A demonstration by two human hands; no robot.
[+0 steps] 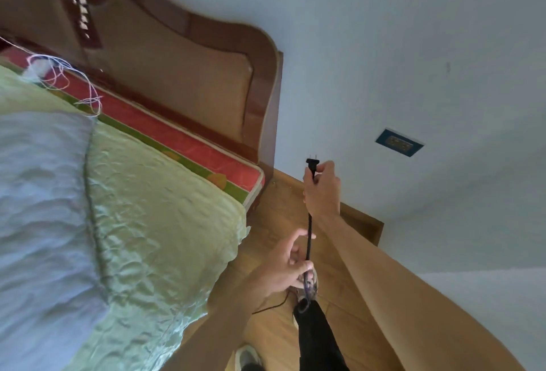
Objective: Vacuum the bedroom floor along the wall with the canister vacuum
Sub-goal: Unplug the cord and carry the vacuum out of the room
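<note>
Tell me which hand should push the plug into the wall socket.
Right. The right hand grips the plug, prongs exposed, nearest the wall socket; the left hand only holds the cord lower down.

Thin black power cord partly hidden inside right hand and left hand, brown wooden headboard cropped at top, carving blurred, blue wall socket slots too small to tell.

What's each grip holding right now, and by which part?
The right grip holds the black power cord just behind its plug. The left grip pinches the same cord lower down.
</note>
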